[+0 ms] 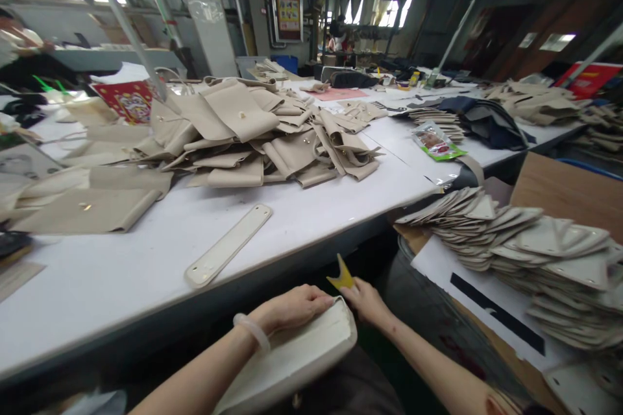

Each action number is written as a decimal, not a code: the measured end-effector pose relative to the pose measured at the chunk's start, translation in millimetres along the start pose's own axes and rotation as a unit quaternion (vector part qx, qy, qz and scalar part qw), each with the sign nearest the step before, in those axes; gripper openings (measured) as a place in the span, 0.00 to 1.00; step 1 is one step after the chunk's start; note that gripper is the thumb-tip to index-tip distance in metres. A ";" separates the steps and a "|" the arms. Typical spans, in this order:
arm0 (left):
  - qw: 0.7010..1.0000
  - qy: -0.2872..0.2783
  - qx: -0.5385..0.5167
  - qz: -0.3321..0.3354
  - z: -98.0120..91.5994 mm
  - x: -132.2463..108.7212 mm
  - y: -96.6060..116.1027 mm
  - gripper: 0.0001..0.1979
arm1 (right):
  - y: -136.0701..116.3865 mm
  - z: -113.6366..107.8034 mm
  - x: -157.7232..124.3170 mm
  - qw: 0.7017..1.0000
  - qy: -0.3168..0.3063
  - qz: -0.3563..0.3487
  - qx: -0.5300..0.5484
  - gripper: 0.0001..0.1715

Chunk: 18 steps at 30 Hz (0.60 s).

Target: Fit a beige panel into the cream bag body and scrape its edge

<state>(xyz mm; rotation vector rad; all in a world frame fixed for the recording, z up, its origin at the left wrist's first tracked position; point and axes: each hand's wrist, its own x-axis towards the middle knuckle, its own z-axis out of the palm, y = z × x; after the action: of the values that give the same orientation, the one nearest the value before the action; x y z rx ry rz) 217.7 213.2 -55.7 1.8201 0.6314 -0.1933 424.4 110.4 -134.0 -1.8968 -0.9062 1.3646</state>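
Below the table edge, a cream leather-like bag piece (311,343) with a rounded end lies across my lap. My left hand (304,303) has its fingers closed over the top edge of this piece. Just to the right, my right hand (368,301) is wrapped round a small yellow tool with a V-notched end (342,272), close beside the piece's rounded corner. The tool points up and away from me. On the table ahead lies a long cream strip (228,245) with rounded ends and small holes, touched by neither hand.
A heap of folded beige leather-like pieces (238,117) covers the middle of the white table (302,227). Stacks of cream flat pieces (559,246) stand at my right on cardboard. Farther back are a green-edged packet (435,141) and dark folded pieces (487,120).
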 end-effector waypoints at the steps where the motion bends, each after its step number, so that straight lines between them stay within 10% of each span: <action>1: 1.000 0.000 -0.008 0.000 -0.7 -0.2 -0.4 0.27 | -2.1 -19.1 -7.9 1.000 -0.007 0.002 -0.011 0.26; 8: 0.997 0.035 -0.058 -0.024 -3.1 -2.3 1.1 0.28 | -31.3 -79.7 -34.5 0.923 -0.309 -0.049 -0.224 0.35; 14: 0.992 0.080 -0.082 -0.049 1.2 -1.9 -1.1 0.41 | -68.2 -58.4 -6.4 0.877 -0.050 -0.234 -0.416 0.37; 18: 0.992 0.090 -0.085 -0.028 3.1 -4.3 -0.7 0.36 | -91.5 -46.6 -2.2 0.783 -0.043 -0.351 -0.511 0.31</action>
<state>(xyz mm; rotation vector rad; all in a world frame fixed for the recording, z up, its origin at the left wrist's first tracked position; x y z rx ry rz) 214.3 209.1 -55.5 1.6679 0.8016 -0.0109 452.9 156.3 -46.7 -1.7723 -2.4436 0.4621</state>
